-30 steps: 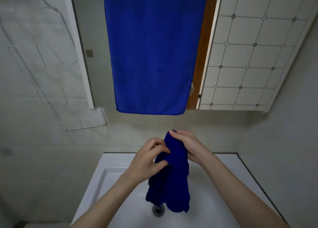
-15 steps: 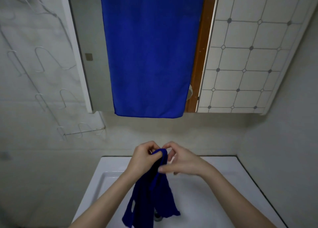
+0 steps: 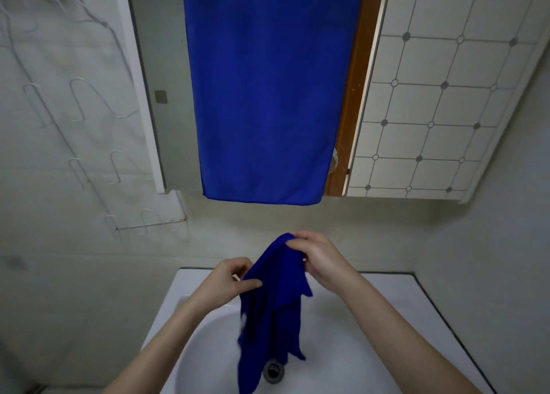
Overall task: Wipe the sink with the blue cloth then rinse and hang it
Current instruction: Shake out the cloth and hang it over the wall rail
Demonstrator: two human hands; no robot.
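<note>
Blue cloth (image 3: 273,304) held above the white sink (image 3: 357,349). Your left hand (image 3: 229,277) pinches one edge of it between thumb and fingers. Your right hand (image 3: 318,256), at 2 o'clock from the left, grips its topmost corner. The cloth hangs limp, its lower end over the drain (image 3: 273,371). A large blue towel (image 3: 268,96) hangs at 12 o'clock, a wire rack (image 3: 89,125) at 10 o'clock.
</note>
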